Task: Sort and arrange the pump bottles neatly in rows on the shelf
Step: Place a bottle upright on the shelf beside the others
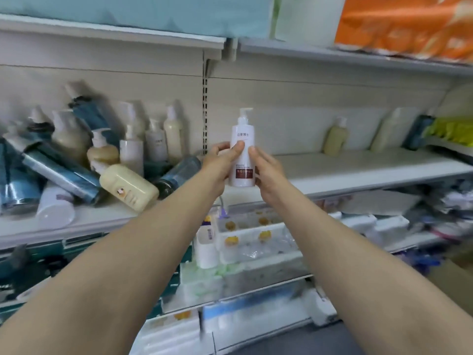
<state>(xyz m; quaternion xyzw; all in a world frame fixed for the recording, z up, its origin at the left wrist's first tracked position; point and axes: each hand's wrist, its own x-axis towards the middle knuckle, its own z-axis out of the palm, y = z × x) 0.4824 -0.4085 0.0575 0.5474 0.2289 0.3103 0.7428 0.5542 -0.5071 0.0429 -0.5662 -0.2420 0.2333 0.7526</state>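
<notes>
Both hands hold one white pump bottle upright in front of the shelf, at the place where the two shelf sections meet. The left hand grips the bottle from its left side, with the thumb curled over the front of the label and the fingers behind it. The right hand holds the other side, its thumb pressed on the front edge and its fingers wrapped behind. The bottle has a white pump on top and a dark red band low on its label. On the left part of the shelf many bottles lie in a heap: dark blue ones tilted or fallen, a cream bottle lying on its side at the front, and some white and cream pump bottles standing behind. On the right part a yellowish bottle stands near the back wall, well apart from the heap. An orange package rests on the shelf above.
</notes>
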